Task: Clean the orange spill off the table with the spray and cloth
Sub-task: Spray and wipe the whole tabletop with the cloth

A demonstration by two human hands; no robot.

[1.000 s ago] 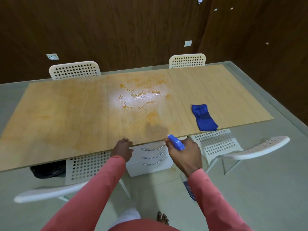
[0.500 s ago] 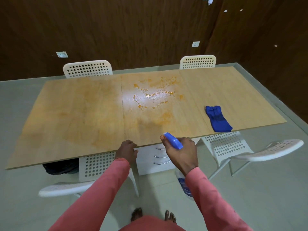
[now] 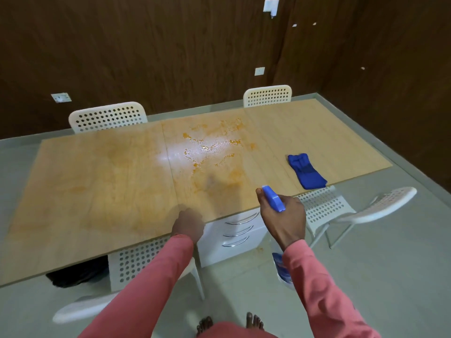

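An orange spill (image 3: 214, 148) spreads wet and shiny over the middle of the wooden table (image 3: 97, 191). My right hand (image 3: 284, 220) grips a spray bottle (image 3: 273, 201) by its blue head at the table's near edge; the bottle's clear body (image 3: 281, 269) hangs below my wrist. The nozzle points toward the spill. A folded blue cloth (image 3: 306, 170) lies on the table's right part, near the front edge. My left hand (image 3: 189, 224) rests on the near table edge, fingers curled over it.
Two white perforated chairs (image 3: 107, 117) (image 3: 268, 95) stand at the far side, two more (image 3: 341, 208) (image 3: 136, 269) at the near side. A white drawer unit (image 3: 234, 232) sits under the table. A dark bag (image 3: 75, 274) lies below left. Dark wood walls surround.
My view has pulled back and tilted up, so the table looks farther away. My right hand with the bottle stays near the front edge; my left hand stays on the edge.
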